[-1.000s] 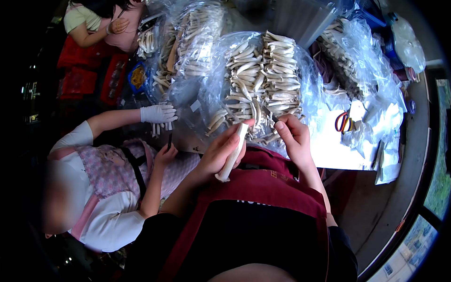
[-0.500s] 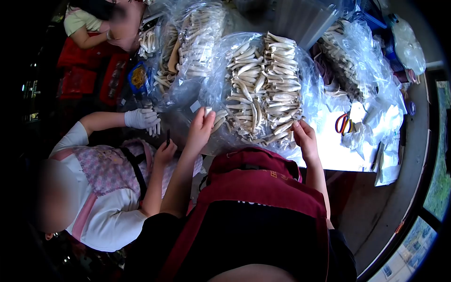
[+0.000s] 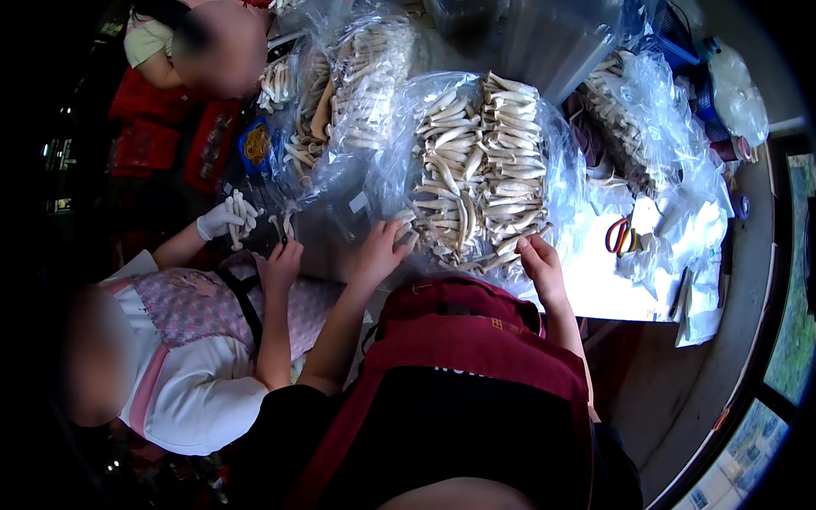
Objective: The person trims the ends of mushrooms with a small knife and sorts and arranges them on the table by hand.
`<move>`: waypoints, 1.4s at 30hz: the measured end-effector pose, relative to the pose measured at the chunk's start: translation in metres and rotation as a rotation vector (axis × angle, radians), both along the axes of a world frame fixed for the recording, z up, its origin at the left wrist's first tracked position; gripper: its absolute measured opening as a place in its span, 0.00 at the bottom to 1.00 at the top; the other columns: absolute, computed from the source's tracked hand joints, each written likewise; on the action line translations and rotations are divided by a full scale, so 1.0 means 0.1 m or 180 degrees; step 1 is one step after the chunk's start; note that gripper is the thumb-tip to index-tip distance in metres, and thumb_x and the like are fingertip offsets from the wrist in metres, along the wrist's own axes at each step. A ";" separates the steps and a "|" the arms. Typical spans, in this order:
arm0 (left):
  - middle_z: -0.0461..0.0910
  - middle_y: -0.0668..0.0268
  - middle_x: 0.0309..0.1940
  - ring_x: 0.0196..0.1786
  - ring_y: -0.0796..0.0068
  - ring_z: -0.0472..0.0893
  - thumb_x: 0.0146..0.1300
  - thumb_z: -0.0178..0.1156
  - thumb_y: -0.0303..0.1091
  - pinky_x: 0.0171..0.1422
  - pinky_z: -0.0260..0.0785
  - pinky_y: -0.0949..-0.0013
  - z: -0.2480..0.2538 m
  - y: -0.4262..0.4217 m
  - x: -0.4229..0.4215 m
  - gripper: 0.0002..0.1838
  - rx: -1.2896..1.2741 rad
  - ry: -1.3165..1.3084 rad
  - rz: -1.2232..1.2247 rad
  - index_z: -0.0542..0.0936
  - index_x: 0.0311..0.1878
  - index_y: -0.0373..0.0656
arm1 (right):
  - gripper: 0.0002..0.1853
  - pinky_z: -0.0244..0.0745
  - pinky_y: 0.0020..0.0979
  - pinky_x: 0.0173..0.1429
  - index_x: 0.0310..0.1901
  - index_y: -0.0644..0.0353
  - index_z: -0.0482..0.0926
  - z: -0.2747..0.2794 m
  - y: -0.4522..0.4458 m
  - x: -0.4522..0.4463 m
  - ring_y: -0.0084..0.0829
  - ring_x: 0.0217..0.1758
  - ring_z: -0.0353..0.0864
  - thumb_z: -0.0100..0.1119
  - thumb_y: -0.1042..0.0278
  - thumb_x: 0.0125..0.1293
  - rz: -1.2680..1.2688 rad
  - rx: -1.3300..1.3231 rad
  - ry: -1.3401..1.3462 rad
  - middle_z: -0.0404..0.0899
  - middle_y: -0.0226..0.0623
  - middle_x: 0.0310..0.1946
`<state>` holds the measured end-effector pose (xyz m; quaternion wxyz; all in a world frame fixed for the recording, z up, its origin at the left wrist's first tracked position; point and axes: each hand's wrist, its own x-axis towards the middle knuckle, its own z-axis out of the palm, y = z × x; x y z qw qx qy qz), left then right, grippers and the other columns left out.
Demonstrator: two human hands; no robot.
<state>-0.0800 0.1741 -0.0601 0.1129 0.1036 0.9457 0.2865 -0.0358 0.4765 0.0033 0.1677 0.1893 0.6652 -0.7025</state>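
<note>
Long pale mushrooms [image 3: 510, 153] lie in two rows on an opened clear plastic bag [image 3: 563, 183] in front of me. At the lower left edge of the pile, my left hand [image 3: 382, 252] is closed with its fingers around a mushroom [image 3: 405, 218], partly hidden by the fingers. My right hand [image 3: 542, 265] pinches at the lower right corner of the pile. A mushroom stalk [image 3: 545, 229] sticks out beside its fingertips, and the grip itself is partly hidden.
At left, a co-worker's gloved hand [image 3: 218, 222] holds several mushrooms; their bare hand [image 3: 283, 259] holds a dark tool. Further bagged mushrooms [image 3: 370, 81] lie behind. Scissors [image 3: 620, 235] rest at right, and a blue basket [image 3: 256, 146] holds rubber bands. Another person sits at the far left.
My left hand has moved right and down to the pile's edge with the mushroom. My right hand has shifted slightly down and left. The co-worker's gloved hand has drawn back, now showing several mushrooms.
</note>
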 end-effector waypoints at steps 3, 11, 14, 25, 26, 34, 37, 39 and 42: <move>0.69 0.56 0.40 0.44 0.54 0.71 0.49 0.58 0.30 0.46 0.66 0.60 -0.02 -0.02 -0.04 0.17 0.0054 0.0328 0.0091 0.71 0.45 0.41 | 0.17 0.53 0.20 0.26 0.26 0.62 0.72 -0.05 -0.04 0.00 0.14 0.22 0.57 0.52 0.56 0.63 -0.0023 0.0002 0.0074 0.61 0.19 0.17; 0.60 0.52 0.57 0.59 0.50 0.60 0.43 0.63 0.57 0.60 0.54 0.50 -0.19 -0.04 -0.03 0.40 -0.0294 0.0926 0.0137 0.66 0.55 0.42 | 0.16 0.62 0.21 0.34 0.32 0.65 0.76 -0.18 -0.11 -0.02 0.16 0.28 0.64 0.54 0.56 0.62 0.0360 0.0103 0.0275 0.70 0.24 0.21; 0.57 0.53 0.59 0.61 0.52 0.58 0.42 0.61 0.64 0.63 0.48 0.49 -0.06 0.11 0.03 0.45 -0.0323 0.0745 -0.0458 0.63 0.58 0.43 | 0.18 0.64 0.24 0.35 0.32 0.64 0.76 -0.21 -0.13 -0.05 0.18 0.27 0.65 0.55 0.53 0.61 0.0514 0.0416 0.0504 0.71 0.27 0.20; 0.61 0.55 0.52 0.46 0.54 0.72 0.46 0.57 0.28 0.49 0.68 0.60 0.13 0.39 0.25 0.26 0.0015 0.0233 -0.0669 0.69 0.53 0.51 | 0.16 0.65 0.22 0.36 0.33 0.65 0.77 -0.27 -0.16 0.16 0.17 0.30 0.67 0.57 0.57 0.60 0.0509 0.0462 0.0345 0.74 0.26 0.24; 0.62 0.55 0.50 0.46 0.53 0.72 0.45 0.56 0.25 0.47 0.68 0.59 0.15 0.37 0.25 0.25 -0.0011 0.0087 -0.0614 0.70 0.51 0.50 | 0.16 0.64 0.22 0.36 0.33 0.65 0.77 -0.23 -0.14 0.19 0.17 0.29 0.67 0.57 0.57 0.60 0.0464 0.0444 0.0358 0.73 0.26 0.24; 0.63 0.58 0.49 0.42 0.57 0.74 0.45 0.57 0.28 0.44 0.69 0.61 -0.32 -0.05 0.35 0.20 -0.0341 -0.0067 -0.1799 0.71 0.46 0.45 | 0.17 0.62 0.21 0.34 0.32 0.64 0.77 -0.41 0.00 0.30 0.16 0.28 0.65 0.57 0.55 0.59 0.0436 0.0549 0.0334 0.72 0.24 0.23; 0.62 0.58 0.50 0.43 0.55 0.74 0.49 0.59 0.35 0.44 0.69 0.60 -0.03 0.03 0.40 0.24 -0.0405 -0.0283 -0.1885 0.69 0.52 0.47 | 0.17 0.62 0.21 0.33 0.32 0.64 0.76 -0.35 0.00 0.32 0.16 0.28 0.65 0.57 0.54 0.59 0.0383 0.0487 0.0323 0.72 0.24 0.23; 0.62 0.58 0.50 0.43 0.55 0.74 0.50 0.61 0.40 0.44 0.69 0.60 0.15 0.15 0.33 0.26 -0.0346 -0.0202 -0.1742 0.68 0.53 0.48 | 0.18 0.62 0.21 0.33 0.32 0.64 0.76 -0.34 -0.02 0.34 0.16 0.28 0.65 0.57 0.53 0.60 0.0357 0.0415 0.0348 0.72 0.25 0.22; 0.62 0.58 0.50 0.42 0.56 0.75 0.52 0.59 0.48 0.43 0.70 0.59 0.10 0.29 0.09 0.28 -0.0151 0.0335 -0.1221 0.67 0.54 0.46 | 0.18 0.64 0.22 0.35 0.32 0.64 0.76 -0.43 -0.05 0.35 0.17 0.28 0.67 0.57 0.53 0.60 0.0395 0.0491 0.0382 0.73 0.26 0.23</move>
